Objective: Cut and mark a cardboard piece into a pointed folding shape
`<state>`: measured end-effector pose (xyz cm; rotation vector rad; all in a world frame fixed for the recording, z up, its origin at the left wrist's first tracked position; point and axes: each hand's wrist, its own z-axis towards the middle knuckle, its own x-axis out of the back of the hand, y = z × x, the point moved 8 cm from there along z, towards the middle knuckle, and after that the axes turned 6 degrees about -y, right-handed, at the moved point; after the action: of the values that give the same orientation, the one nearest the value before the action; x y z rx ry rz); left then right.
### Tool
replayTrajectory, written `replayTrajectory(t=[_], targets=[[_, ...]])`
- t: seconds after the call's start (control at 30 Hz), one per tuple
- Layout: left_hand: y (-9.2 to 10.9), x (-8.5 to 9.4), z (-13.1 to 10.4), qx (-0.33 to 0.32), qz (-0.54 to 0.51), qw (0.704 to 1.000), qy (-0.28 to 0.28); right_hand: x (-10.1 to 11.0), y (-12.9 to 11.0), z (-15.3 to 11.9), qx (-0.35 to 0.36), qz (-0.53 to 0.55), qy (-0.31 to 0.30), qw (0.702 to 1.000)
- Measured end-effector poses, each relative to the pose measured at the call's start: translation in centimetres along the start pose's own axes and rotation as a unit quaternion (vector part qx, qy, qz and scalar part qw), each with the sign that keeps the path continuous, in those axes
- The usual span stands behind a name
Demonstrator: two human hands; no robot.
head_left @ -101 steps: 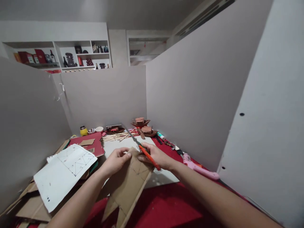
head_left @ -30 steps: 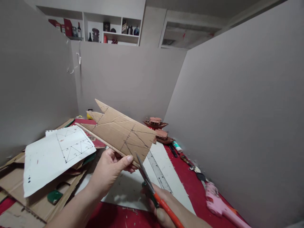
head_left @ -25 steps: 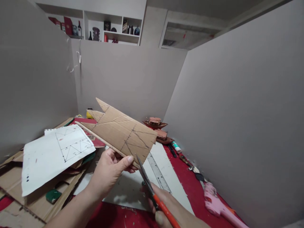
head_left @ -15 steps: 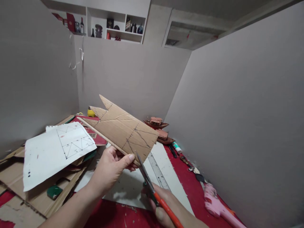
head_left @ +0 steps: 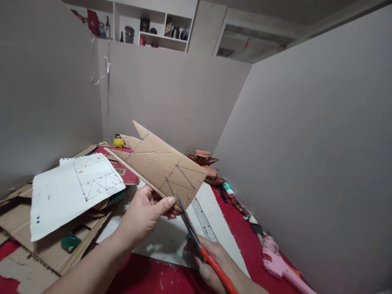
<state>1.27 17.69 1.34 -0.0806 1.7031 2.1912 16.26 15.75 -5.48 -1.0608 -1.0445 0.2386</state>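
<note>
My left hand [head_left: 150,208] pinches a piece of cardboard [head_left: 156,161] by its near lower edge, thumb on top. Pencil or pen lines mark a zigzag across the right part of the cardboard, and its far left end is cut into pointed teeth. In my right hand [head_left: 211,257] is a pair of scissors [head_left: 191,230] with an orange-red handle. The blades lie at the near right edge of the cardboard, close to my left thumb, along a drawn line. How far the lower blade reaches is hidden under the cardboard.
A paper with a zigzag drawing [head_left: 76,192] rests on cardboard scraps [head_left: 45,249] at left. Beneath my hands are a white board [head_left: 171,241] and a metal ruler [head_left: 203,218]. Model boats [head_left: 202,156] stand behind; a pink glue gun [head_left: 275,261] lies right, beside the grey partition [head_left: 321,143].
The view has shifted slightly, so everything sits a little differently in the frame. The scissors stay at nearly the same place on the cardboard, and both holds are unchanged.
</note>
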Motion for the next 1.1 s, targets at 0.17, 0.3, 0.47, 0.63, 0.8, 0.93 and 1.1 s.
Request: replayTrajectory(t=[0.17, 0.3, 0.47, 0.63, 0.8, 0.93, 1.1], targets=[[0.04, -0.04, -0.05, -0.004, -0.006, 1.000, 0.002, -0.10, 0.23, -0.10, 0.000, 0.029, 0.009, 1.000], [0.10, -0.15, -0.04, -0.006, -0.006, 1.000, -0.004, -0.13, -0.16, -0.16, 0.003, 0.033, 0.009, 0.999], [-0.15, 0.18, 0.04, 0.000, 0.000, 1.000, 0.002, -0.17, -0.26, -0.14, 0.020, 0.048, 0.009, 0.999], [-0.15, 0.16, -0.06, 0.004, 0.002, 1.000, 0.003, -0.26, 0.28, -0.20, 0.028, 0.049, 0.018, 0.998], [-0.35, 0.42, -0.03, 0.022, -0.006, 1.000, 0.015, -0.28, 0.19, -0.29, 0.039, 0.044, 0.027, 0.998], [-0.59, 0.70, 0.18, 0.023, -0.010, 1.000, 0.009, -0.25, 0.18, -0.29, 0.043, 0.052, 0.028, 0.997], [-0.45, 0.57, 0.32, 0.013, 0.009, 1.000, -0.009, -0.32, 0.23, -0.33, 0.019, 0.055, 0.032, 0.998]])
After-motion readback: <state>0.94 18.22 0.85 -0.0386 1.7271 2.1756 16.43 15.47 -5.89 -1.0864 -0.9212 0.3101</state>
